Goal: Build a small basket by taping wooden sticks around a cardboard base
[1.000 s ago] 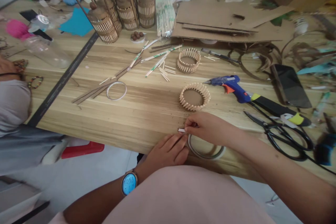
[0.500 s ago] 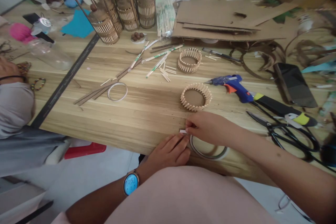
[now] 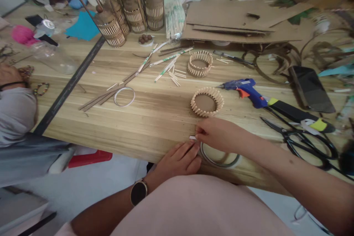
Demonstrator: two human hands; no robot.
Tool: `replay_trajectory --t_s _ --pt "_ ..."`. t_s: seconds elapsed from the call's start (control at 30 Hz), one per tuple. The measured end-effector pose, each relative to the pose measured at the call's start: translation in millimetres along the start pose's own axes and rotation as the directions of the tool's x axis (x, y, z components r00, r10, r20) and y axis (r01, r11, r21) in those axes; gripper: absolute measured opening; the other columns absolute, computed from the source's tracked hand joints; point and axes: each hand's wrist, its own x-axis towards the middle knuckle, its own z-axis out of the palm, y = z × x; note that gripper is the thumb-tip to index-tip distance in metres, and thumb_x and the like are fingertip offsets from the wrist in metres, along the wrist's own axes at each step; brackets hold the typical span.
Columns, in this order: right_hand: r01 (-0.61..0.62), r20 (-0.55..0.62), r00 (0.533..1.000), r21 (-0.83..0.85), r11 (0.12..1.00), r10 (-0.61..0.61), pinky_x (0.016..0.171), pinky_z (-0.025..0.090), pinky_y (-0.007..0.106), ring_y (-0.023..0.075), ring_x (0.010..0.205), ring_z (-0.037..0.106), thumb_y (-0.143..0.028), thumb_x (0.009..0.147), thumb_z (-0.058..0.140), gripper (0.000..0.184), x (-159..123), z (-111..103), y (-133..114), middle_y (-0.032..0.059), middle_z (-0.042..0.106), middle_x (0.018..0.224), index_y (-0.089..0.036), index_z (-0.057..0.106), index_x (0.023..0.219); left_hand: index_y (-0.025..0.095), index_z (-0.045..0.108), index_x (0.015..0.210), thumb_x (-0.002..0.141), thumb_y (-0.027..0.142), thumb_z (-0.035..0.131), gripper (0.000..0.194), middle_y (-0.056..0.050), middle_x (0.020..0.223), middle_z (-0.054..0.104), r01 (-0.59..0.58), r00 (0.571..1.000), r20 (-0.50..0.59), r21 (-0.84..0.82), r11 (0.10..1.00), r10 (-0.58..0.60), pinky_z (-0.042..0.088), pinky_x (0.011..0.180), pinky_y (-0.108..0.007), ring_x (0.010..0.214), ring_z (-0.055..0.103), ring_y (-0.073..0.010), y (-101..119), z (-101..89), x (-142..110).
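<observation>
Hands [image 3: 174, 159] on wooden table [image 3: 138, 125], near edge, pale floor [image 3: 121, 177] below

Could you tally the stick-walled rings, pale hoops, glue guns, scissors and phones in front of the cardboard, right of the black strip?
Stick-walled rings: 2
Pale hoops: 2
Glue guns: 1
Scissors: 1
Phones: 1
Total: 7
</observation>
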Motion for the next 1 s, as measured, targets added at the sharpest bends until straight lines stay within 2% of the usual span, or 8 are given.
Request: replay_trajectory --t_s 0.17,0.3,0.37,0.53,0.67,0.8,0.87,1.0 --pt "0.003 0.011 1.000 -0.004 1.000 -0.003 0.057 0.033 0.027 0.0190 0.075 0.065 -0.021 0.085 0.052 0.021 1 -1 0 0.0076 0.075 0.084 -0.018 0.073 0.081 0.018 0.061 0.101 0.097 0.019 0.050 0.012 -0.010 0.131 0.063 0.086 0.983 -0.165 0.039 0.996 -0.078 0.048 0.102 -0.032 0.128 0.053 -0.0224 4 -0.1 2" --pt "0.002 0.009 1.000 -0.005 1.000 -0.002 0.056 0.032 0.027 0.0198 0.074 0.064 -0.021 0.085 0.051 0.023 2 -1 -1 0.0079 0.074 0.083 -0.018 0.073 0.081 0.018 0.059 0.100 0.096 0.019 0.051 0.009 -0.014 0.132 0.061 0.163 0.961 -0.238 0.065 0.985 -0.143 0.048 0.101 -0.037 0.131 0.050 -0.0262 7 3.7 2" --pt "0.011 0.009 1.000 0.001 1.000 -0.011 0.056 0.032 0.027 0.0195 0.073 0.064 -0.022 0.085 0.051 0.023 2 -1 0 0.0080 0.074 0.081 -0.018 0.073 0.080 0.018 0.059 0.099 0.095 0.019 0.052 0.007 -0.015 0.133 0.061 0.172 0.959 -0.241 0.087 0.981 -0.147 0.047 0.103 -0.039 0.131 0.050 -0.0271 8 7.1 1" --pt "0.033 0.003 0.999 0.042 0.999 -0.033 0.056 0.032 0.027 0.0186 0.070 0.062 -0.022 0.083 0.054 0.020 3 -2 2 0.0082 0.074 0.079 -0.017 0.073 0.077 0.019 0.060 0.095 0.094 0.020 0.052 0.007 -0.014 0.135 0.060 0.200 0.970 -0.167 0.113 0.973 -0.180 0.045 0.105 -0.039 0.129 0.049 -0.0256 9 12.4 0" --pt "0.054 0.019 0.998 0.117 0.992 -0.057 0.054 0.032 0.025 0.0141 0.062 0.057 -0.026 0.086 0.051 0.026 0 -6 11 0.0033 0.069 0.068 -0.018 0.069 0.068 0.020 0.064 0.090 0.094 0.016 0.047 0.017 -0.008 0.125 0.067 0.256 0.943 -0.252 0.141 0.956 -0.216 0.046 0.098 -0.034 0.104 0.058 -0.0198 8 6.6 5" --pt "0.079 0.030 0.995 0.304 0.949 -0.092 0.051 0.031 0.024 0.0107 0.051 0.049 -0.029 0.087 0.048 0.031 -5 -5 19 -0.0028 0.053 0.051 -0.019 0.061 0.060 0.020 0.065 0.083 0.093 0.015 0.050 0.019 -0.006 0.115 0.072 0.263 0.931 -0.309 0.190 0.946 -0.196 0.045 0.088 -0.032 0.088 0.057 -0.0184 7 -4.5 14" --pt "0.093 0.018 0.994 0.356 0.930 -0.106 0.050 0.030 0.024 0.0101 0.049 0.047 -0.029 0.086 0.048 0.030 -6 -3 22 -0.0036 0.051 0.050 -0.019 0.062 0.061 0.020 0.068 0.085 0.093 0.015 0.052 0.018 -0.006 0.110 0.074 0.243 0.938 -0.300 0.219 0.945 -0.171 0.044 0.084 -0.032 0.085 0.057 -0.0181 6 -9.7 19" --pt "0.097 0.020 0.993 0.368 0.925 -0.112 0.052 0.032 0.024 0.0106 0.051 0.048 -0.029 0.083 0.048 0.027 -10 -5 24 -0.0023 0.057 0.058 -0.019 0.067 0.067 0.017 0.072 0.100 0.095 0.020 0.051 0.022 -0.007 0.103 0.077 0.207 0.951 -0.281 0.262 0.943 -0.131 0.043 0.079 -0.031 0.082 0.060 -0.0175 3 -15.7 25"
